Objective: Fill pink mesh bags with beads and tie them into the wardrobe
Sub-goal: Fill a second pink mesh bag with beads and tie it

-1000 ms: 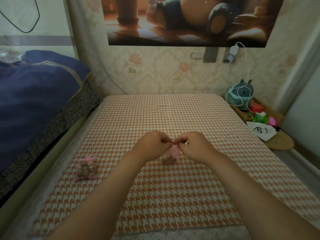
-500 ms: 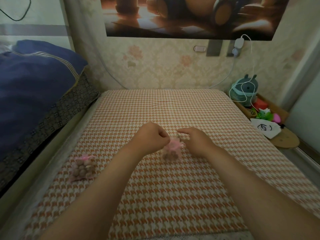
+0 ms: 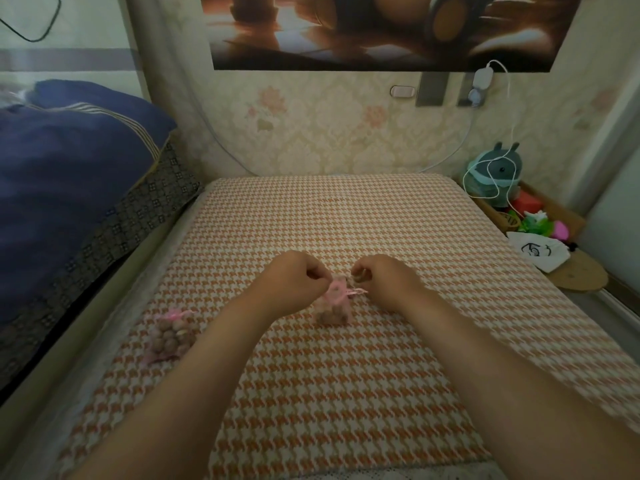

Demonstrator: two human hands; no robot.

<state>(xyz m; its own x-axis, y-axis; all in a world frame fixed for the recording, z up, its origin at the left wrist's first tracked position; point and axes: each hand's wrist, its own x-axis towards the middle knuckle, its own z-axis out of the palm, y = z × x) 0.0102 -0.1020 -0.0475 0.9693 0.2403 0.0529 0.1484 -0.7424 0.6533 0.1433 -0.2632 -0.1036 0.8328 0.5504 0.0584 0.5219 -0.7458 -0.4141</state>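
A pink mesh bag (image 3: pixel 333 308) full of brown beads stands on the orange houndstooth mat (image 3: pixel 346 220), between my hands. My left hand (image 3: pixel 294 284) is closed at the bag's gathered neck, pinching its pink ribbon. My right hand (image 3: pixel 384 280) is curled just right of the neck, fingers closed on the other ribbon end, which trails out below it. A second pink mesh bag (image 3: pixel 170 336) of beads, tied with a bow, lies on the mat at the left, apart from both hands.
A bed with a dark blue quilt (image 3: pixel 69 188) runs along the left. At the right a wooden tray (image 3: pixel 568 216) holds a teal toy (image 3: pixel 495 178), a white cable and small colourful items, with a white pouch (image 3: pixel 538 252) beside it. The wall is straight ahead.
My hands were pinched together over the bag's neck, then drew apart. The camera moved closer and the bag now shows between them with the ribbon stretched sideways.
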